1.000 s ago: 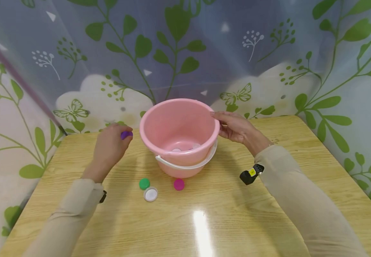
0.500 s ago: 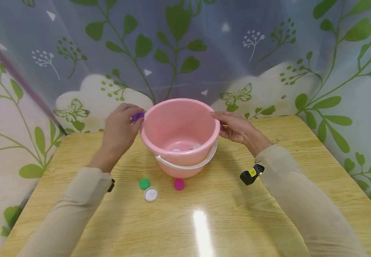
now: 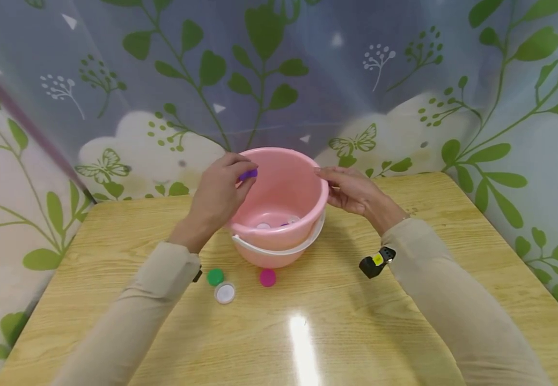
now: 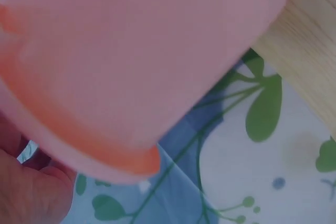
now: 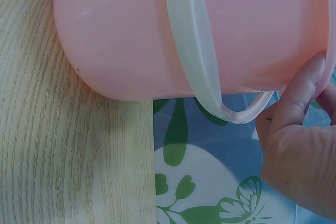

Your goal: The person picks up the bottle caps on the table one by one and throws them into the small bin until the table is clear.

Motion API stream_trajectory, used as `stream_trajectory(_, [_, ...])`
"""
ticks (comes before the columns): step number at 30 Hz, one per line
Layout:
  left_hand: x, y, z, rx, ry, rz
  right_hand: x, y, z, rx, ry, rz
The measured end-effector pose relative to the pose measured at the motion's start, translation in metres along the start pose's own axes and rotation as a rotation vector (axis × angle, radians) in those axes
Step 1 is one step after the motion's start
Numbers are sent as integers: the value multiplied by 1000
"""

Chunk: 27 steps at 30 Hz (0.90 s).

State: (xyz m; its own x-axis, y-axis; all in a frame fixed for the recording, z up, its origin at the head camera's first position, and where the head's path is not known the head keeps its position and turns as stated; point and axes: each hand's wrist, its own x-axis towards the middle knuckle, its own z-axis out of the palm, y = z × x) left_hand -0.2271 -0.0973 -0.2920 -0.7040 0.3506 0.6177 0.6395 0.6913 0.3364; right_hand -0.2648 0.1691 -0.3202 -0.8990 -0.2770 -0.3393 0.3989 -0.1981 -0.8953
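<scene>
A pink bucket (image 3: pixel 279 242) with a white handle (image 3: pixel 284 251) stands on the table, its mouth tipped toward me. My left hand (image 3: pixel 216 195) is over the bucket's left rim and pinches a purple bottle cap (image 3: pixel 248 175) between thumb and fingers. On the right side, my right hand (image 3: pixel 353 194) grips the rim, with the thumb and fingers on either side of it, as the right wrist view shows. Several small caps lie on the bucket's floor, partly hidden by the front rim. In the left wrist view, part of the left hand (image 4: pixel 34 190) shows beyond the rim.
In front of the bucket, a green cap (image 3: pixel 215 277), a white cap (image 3: pixel 225 293) and a magenta cap (image 3: pixel 268 277) lie on the wooden table (image 3: pixel 356 332). A patterned cloth (image 3: pixel 279 80) hangs behind the table and along both sides.
My left hand has moved right and up with the purple cap, from beside the bucket to over its mouth. The right hand keeps its grip on the rim.
</scene>
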Motion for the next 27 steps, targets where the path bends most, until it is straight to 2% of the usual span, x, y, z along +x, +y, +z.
stream_trajectory(7, [3, 3, 10, 50, -73, -33, 0, 1, 3, 5, -3, -2])
stream_trajectory(14, [4, 2, 15, 27, -137, -24, -1, 0, 3, 16, -3, -13])
stream_trajectory(17, [5, 1, 16, 41, -151, -41, -2, 0, 3, 19, -5, -15])
stream_trajectory(24, [5, 2, 17, 73, -285, -115, -2, 0, 2, 35, -19, -15])
stream_trajectory(27, [5, 2, 17, 81, -312, -124, -2, 2, 2, 29, -18, -18])
